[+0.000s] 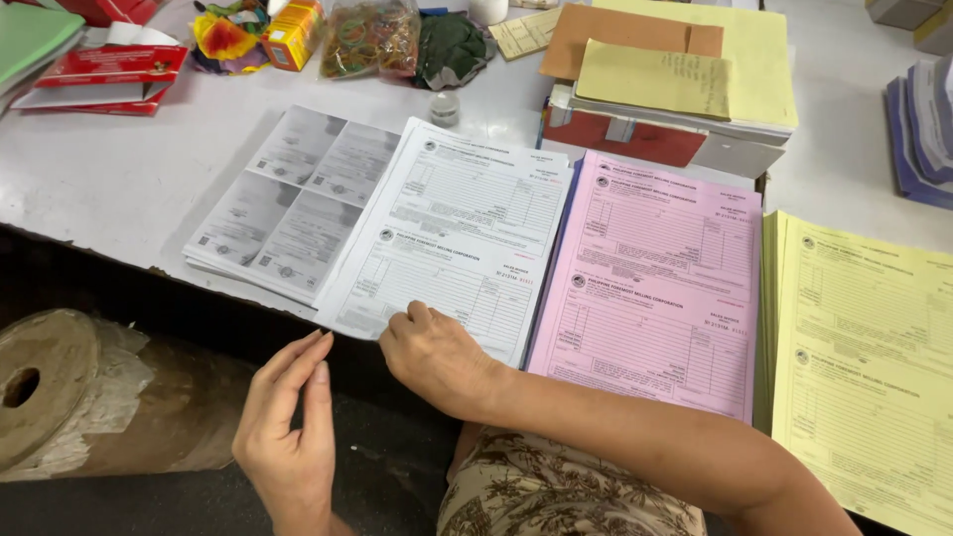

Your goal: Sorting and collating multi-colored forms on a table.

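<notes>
A stack of white printed forms (457, 228) lies on the white table (119, 169), with a pink stack (660, 278) to its right and a yellow stack (869, 367) further right. My right hand (437, 355) rests on the near edge of the white stack, fingertips pinching at the top sheet's lower left part. Just off the table edge, my left hand (290, 427) hovers with fingers straight and together, holding nothing, its fingertips close to the white stack's near corner.
A grey printed stack (288, 203) lies left of the white forms. At the back stand piled yellow and brown paper on a red box (665, 89), red booklets (104, 74), a bag of rubber bands (372, 38) and a small bottle (445, 107). A brown paper roll (69, 392) lies under the table edge.
</notes>
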